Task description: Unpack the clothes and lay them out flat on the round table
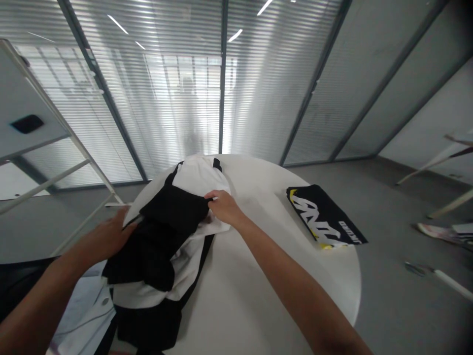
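A black-and-white garment (pixel 173 212) lies spread and partly folded on the left side of a round white table (pixel 240 281). Between its thumb and fingers, my right hand (pixel 222 206) pinches the corner of the black upper layer. My left hand (pixel 113 234) is at the opposite edge of that layer, its thumb and fingers closed round the cloth, though the fingers are slightly blurred. White fabric shows beyond the black layer and beneath it. More black cloth lies at the near end.
A folded black cloth item with white lettering and yellow marks (pixel 321 217) lies at the table's right edge. A whiteboard on a metal frame (pixel 84 153) stands left. Light papers or cloth (pixel 83 305) are at lower left. Glass panels with blinds (pixel 185 98) stand behind.
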The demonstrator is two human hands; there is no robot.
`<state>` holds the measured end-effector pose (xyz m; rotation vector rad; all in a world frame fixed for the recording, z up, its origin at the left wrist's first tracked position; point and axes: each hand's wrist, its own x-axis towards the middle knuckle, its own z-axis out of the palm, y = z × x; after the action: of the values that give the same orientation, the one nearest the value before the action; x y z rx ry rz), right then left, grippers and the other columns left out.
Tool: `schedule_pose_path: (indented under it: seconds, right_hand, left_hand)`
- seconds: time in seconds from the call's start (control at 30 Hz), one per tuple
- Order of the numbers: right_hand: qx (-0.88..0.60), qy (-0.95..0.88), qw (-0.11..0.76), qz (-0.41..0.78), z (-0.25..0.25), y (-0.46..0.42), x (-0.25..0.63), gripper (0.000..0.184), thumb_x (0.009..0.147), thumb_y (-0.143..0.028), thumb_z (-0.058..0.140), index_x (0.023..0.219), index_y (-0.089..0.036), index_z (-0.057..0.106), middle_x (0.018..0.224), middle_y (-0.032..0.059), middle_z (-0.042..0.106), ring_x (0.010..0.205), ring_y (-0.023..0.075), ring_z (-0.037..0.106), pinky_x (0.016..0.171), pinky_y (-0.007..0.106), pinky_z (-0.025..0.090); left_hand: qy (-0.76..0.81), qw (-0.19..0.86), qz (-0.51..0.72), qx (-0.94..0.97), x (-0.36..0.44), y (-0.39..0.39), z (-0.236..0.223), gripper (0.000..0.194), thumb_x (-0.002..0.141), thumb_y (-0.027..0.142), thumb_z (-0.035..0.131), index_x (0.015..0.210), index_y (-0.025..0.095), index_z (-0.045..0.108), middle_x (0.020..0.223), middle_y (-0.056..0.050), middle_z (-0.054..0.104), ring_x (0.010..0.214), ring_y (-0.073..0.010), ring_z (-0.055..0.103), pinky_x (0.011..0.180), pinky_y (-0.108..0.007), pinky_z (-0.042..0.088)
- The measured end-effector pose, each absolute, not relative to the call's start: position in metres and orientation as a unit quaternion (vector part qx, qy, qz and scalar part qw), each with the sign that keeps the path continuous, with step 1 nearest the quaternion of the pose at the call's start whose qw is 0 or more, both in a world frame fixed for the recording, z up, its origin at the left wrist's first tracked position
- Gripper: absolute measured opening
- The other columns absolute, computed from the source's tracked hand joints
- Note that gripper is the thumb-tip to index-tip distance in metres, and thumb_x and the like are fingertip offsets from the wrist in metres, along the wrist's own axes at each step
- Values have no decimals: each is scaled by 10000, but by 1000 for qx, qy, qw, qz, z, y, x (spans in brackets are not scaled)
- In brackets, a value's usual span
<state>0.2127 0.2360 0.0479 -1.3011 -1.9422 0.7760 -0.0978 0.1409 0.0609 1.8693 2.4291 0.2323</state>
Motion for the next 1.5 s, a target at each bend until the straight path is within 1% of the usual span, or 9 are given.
schedule_pose_path:
  seconds: [0.1, 0.33, 0.47, 0.6, 0.77, 0.93, 1.13, 1.3, 1.5]
  right_hand:
    - [-463, -793, 296, 261, 52, 222, 209, 372, 732, -149, 596, 1091, -203, 679, 1079, 85, 596, 957, 203, 578, 913, 355, 454]
    - [-349, -915, 190, 68, 47, 191, 200, 742, 708, -141, 630, 1406, -310, 442, 1457, 126, 335, 1242, 321, 383, 974, 488, 372]
    - [-338, -926, 157, 61, 44, 194, 202, 464, 756, -166, 618, 1208, -273, 612, 1417, 106, 431, 1271, 325, 371, 980, 502, 340]
    - [-365, -879, 254, 172, 47, 213, 204, 226, 874, -187, 483, 1021, -237, 648, 1107, 56, 638, 1042, 218, 559, 918, 407, 404]
    - [-511, -648, 430, 368, 44, 241, 206, 168, 885, -311, 446, 863, -193, 564, 832, 40, 634, 772, 174, 608, 674, 299, 488]
    - [-535, -439, 500, 521, 30, 255, 208, 243, 814, -279, 496, 1037, -216, 424, 854, 19, 590, 522, 116, 561, 450, 245, 464]
    - [-480, -505, 591, 407, 21, 263, 214, 573, 668, -183, 542, 1198, -260, 338, 1170, 67, 525, 687, 113, 573, 545, 243, 513]
    - [-471, -568, 582, 340, 26, 261, 217, 499, 704, -176, 455, 1193, -239, 379, 1201, 77, 522, 869, 161, 585, 710, 307, 527]
    - [-484, -617, 577, 228, 47, 261, 235, 407, 705, -139, 448, 1105, -207, 472, 1187, 100, 513, 1144, 214, 482, 943, 371, 455]
  left_hand:
    - [759, 27, 8, 651, -106, 144, 53, 591, 870, 539, 395, 1286, 151, 554, 1088, -169, 684, 1081, -353, 611, 936, -468, 441]
    - [708, 136, 37, 692, -85, 185, 49, 687, 801, 610, 434, 1261, 120, 576, 1159, -178, 671, 1060, -314, 638, 928, -390, 458]
    - [706, 155, 59, 689, -77, 196, 47, 576, 791, 574, 444, 1118, 145, 647, 1100, -147, 699, 998, -295, 660, 881, -369, 484]
    - [710, 127, 78, 688, -71, 197, 60, 405, 829, 426, 397, 966, 187, 694, 1020, -106, 721, 976, -280, 659, 900, -374, 469]
    - [725, 59, 163, 667, -54, 189, 79, 599, 854, 419, 415, 1389, 153, 451, 1264, -128, 630, 1127, -302, 607, 983, -411, 438]
    - [701, 4, 147, 698, -27, 188, 73, 678, 815, 460, 483, 1392, 123, 368, 1365, -202, 519, 1206, -338, 552, 994, -436, 424]
    - [771, 120, 69, 621, -3, 221, 51, 656, 838, 580, 406, 1224, 50, 434, 1091, -285, 642, 1041, -411, 630, 836, -480, 469]
    - [728, 122, 172, 652, 10, 241, 47, 654, 825, 487, 483, 1336, 94, 366, 1101, -191, 654, 1027, -308, 647, 863, -399, 473]
    - [630, -18, 191, 753, 33, 223, 56, 264, 789, 397, 547, 958, 196, 573, 983, -120, 669, 986, -296, 630, 868, -402, 460]
